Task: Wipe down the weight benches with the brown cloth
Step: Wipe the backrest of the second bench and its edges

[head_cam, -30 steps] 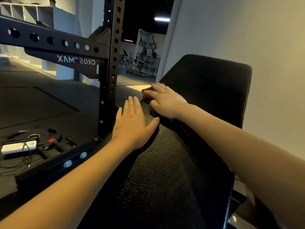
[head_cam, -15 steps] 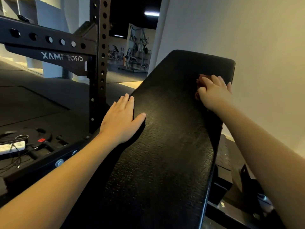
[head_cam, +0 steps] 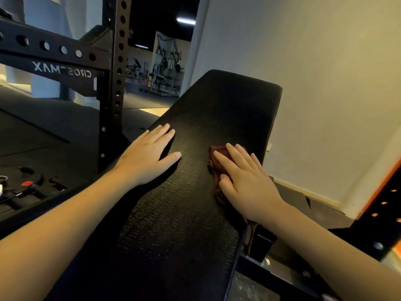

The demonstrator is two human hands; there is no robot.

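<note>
Brown cloth (head_cam: 219, 151) and right hand (head_cam: 247, 185) now lower down the bench (head_cam: 184, 213), cloth beneath straight, parted fingers (head_cam: 225, 162) (left hand (head_cam: 147, 157) flat)

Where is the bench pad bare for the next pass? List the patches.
Bare: the top stretch of the bench pad, from both hands up to its far edge; the strip between the left hand and right hand; the near stretch behind both hands. Crowded: the right edge, under the right hand and brown cloth; the left edge, under the left hand.
</note>
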